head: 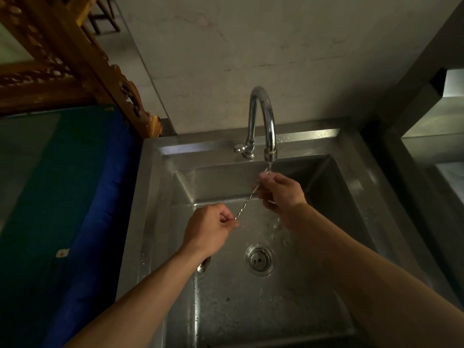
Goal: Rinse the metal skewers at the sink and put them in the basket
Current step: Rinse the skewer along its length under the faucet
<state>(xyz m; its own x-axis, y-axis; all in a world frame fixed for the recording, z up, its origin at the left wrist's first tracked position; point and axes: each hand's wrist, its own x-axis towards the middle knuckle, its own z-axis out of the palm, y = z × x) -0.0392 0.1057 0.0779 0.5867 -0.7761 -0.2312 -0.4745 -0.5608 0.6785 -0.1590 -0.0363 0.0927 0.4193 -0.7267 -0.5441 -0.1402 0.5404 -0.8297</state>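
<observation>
A thin twisted metal skewer [247,200] runs diagonally over the steel sink [371,197]. My left hand [212,228] pinches its lower end. My right hand [281,190] grips its upper end right under the spout of the curved chrome tap [262,121]. Water runs from the spout onto my right fingers and the skewer, then splashes down toward the drain [259,259]. No basket is in view.
A blue and green cloth-covered surface [75,197] lies to the left of the sink. A carved wooden frame [75,59] leans behind it. Steel shelving [431,136] stands on the right. A plain wall backs the tap.
</observation>
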